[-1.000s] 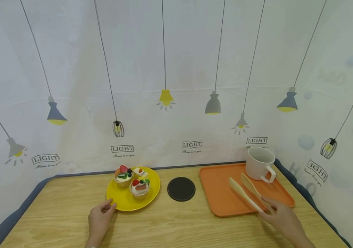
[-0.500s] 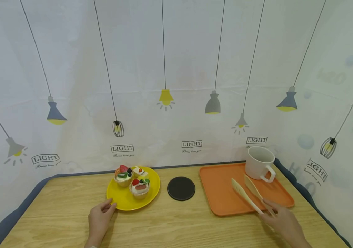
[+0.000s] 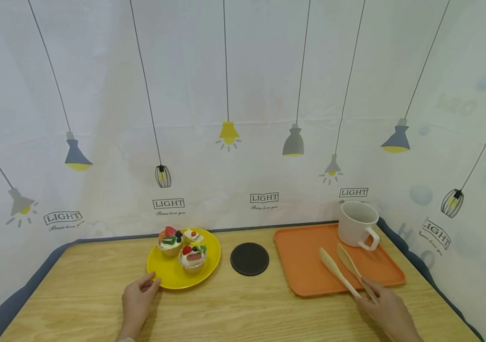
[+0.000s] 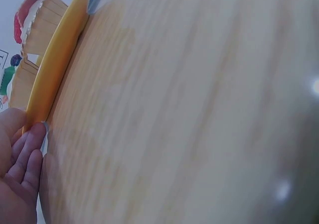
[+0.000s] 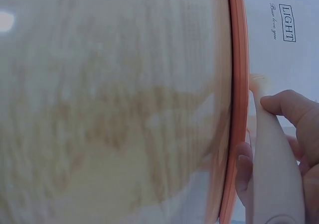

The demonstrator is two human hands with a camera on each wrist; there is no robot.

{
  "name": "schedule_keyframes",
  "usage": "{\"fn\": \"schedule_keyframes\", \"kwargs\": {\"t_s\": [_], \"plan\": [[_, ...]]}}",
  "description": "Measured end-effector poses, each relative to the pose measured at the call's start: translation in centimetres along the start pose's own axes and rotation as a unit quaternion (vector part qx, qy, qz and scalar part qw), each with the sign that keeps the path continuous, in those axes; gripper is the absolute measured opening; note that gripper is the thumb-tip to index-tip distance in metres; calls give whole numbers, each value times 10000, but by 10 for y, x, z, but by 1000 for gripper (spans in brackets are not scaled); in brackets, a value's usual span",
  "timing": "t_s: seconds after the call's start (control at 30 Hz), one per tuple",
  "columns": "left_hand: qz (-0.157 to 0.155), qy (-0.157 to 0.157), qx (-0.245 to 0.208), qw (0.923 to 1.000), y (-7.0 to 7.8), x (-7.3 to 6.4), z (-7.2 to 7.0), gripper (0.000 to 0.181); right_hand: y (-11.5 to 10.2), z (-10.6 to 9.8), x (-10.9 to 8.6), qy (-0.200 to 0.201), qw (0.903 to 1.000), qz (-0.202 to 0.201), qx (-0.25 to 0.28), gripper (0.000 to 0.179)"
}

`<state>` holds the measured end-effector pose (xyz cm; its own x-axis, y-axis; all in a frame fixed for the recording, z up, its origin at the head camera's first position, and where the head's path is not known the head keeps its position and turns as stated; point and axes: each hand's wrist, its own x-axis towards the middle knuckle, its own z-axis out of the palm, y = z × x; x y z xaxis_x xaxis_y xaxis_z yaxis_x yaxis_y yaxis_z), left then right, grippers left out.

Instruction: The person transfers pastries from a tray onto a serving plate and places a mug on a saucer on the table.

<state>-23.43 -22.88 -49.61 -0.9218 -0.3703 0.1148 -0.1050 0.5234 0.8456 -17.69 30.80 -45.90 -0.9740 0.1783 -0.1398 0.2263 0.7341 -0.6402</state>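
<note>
At the left of the head view, my left hand [image 3: 139,297] pinches the near rim of a yellow plate [image 3: 170,280], thumb above and fingers below. On the plate stand two fruit-topped tarts [image 3: 193,259] and a small white cake piece [image 3: 193,235]. My right hand [image 3: 387,306] grips cream-coloured tongs [image 3: 338,273] near the front edge of an orange tray [image 3: 298,266]. The tongs' two arms are spread apart and reach over the tray, with nothing between them. In the right wrist view, thumb and fingers lie around the tongs [image 5: 274,159].
A white mug [image 3: 356,225] stands on the tray's back right, its handle toward the tongs. A round black coaster [image 3: 249,259] lies on the wooden table [image 3: 243,308] between plate and tray. A printed lamp-pattern cloth [image 3: 243,161] hangs close behind the table.
The tongs' tips have shifted slightly right and nearer me, with the right hand moving a little. The left hand stays on the plate's rim.
</note>
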Motion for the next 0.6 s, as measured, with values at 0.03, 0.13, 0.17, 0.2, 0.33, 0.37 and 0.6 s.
{"fn": "schedule_keyframes", "kwargs": {"t_s": [0.03,0.13,0.17,0.2,0.33,0.37,0.6], "plan": [[-5,27,15,10000,0,0,0,34,0,0,0,8,10000,8,-6,78],[15,41,19,10000,0,0,1,34,0,2,-1,3,10000,38,-26,79],[21,39,19,10000,0,0,1,34,0,3,-2,-14,10000,28,-37,80],[21,30,16,10000,-1,0,0,34,0,3,-2,-20,10000,3,-43,80],[17,19,-2,10000,-1,0,0,34,1,5,-4,-58,9999,-65,61,81],[20,27,1,10000,-1,0,0,34,1,5,-4,-64,9999,-71,74,82],[67,-57,-37,10000,0,1,-2,36,2,6,-4,-116,9998,18,149,85]]}}
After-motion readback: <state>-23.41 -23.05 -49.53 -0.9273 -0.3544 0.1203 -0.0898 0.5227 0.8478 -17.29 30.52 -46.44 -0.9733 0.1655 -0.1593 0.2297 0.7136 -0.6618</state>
